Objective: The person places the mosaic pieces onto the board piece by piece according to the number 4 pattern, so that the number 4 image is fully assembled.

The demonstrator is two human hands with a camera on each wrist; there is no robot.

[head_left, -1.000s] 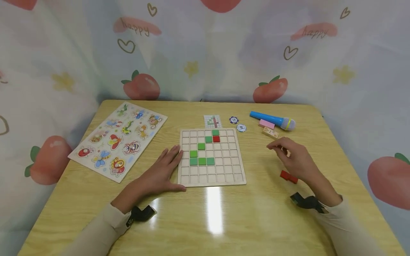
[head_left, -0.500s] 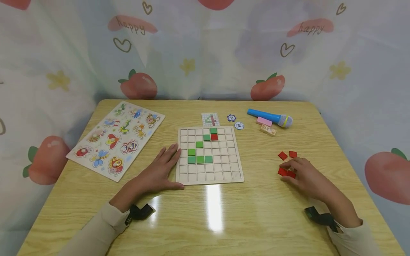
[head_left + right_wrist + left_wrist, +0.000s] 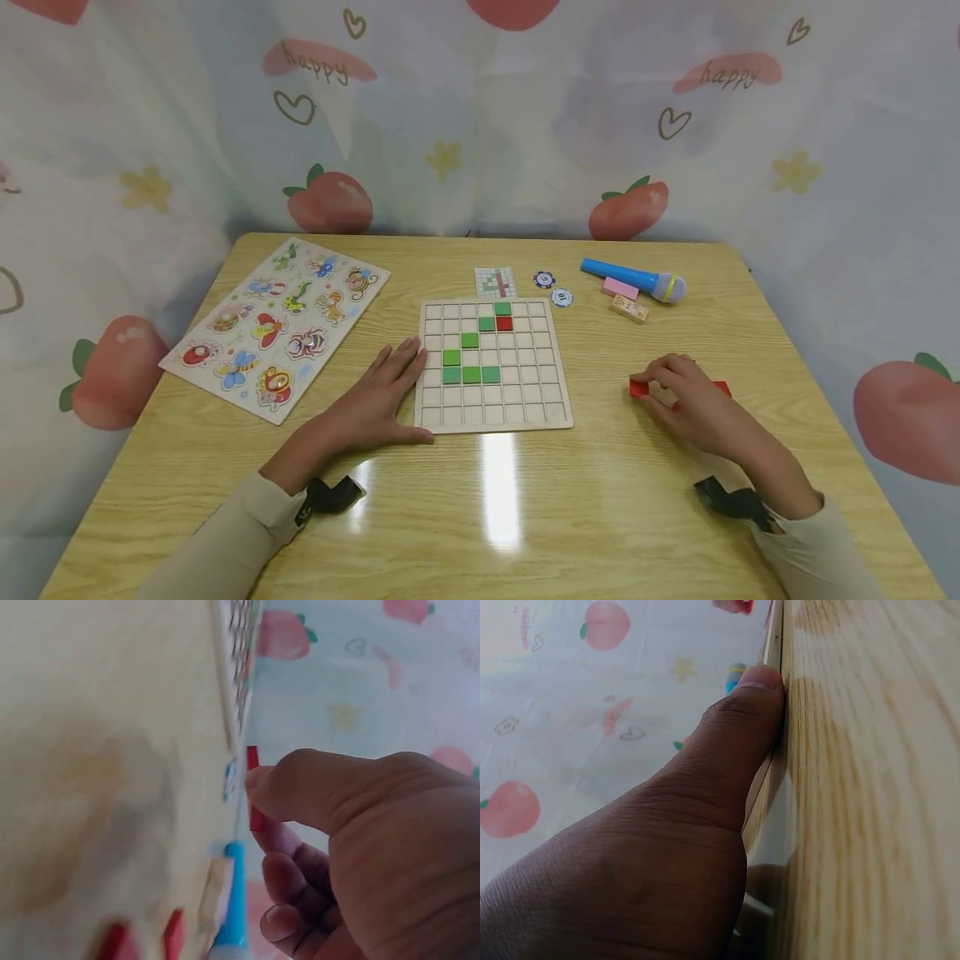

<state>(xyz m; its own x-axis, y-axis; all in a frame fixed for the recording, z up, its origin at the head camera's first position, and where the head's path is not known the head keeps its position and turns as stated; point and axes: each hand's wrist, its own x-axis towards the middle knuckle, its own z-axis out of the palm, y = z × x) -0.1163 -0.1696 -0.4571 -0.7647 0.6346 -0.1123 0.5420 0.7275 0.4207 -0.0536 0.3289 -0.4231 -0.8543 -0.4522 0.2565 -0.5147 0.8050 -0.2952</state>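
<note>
A square wooden grid board [image 3: 525, 417] lies mid-table, with several green tiles [image 3: 471, 375] and one red tile [image 3: 504, 323] set in its squares. At the board's left edge rests my left hand [image 3: 371, 404], fingers spread and thumb by the near-left corner. My right hand [image 3: 693, 400], right of the board, pinches a red square tile [image 3: 638, 387] between thumb and fingertips. The right wrist view shows this tile [image 3: 253, 756] held on edge, off the table. Other red tiles [image 3: 723, 389] lie beneath and behind that hand, partly hidden.
A patterned card [image 3: 495, 282] and two poker chips [image 3: 562, 297] sit behind the board. Toward the back right are a blue toy microphone [image 3: 626, 273], a pink block [image 3: 620, 288] and a wooden block [image 3: 629, 308]. An insect puzzle board [image 3: 300, 375] lies left.
My right hand came down and back to the red tiles, then took hold of one and moved it slightly left. My left hand has stayed at the board's edge.
</note>
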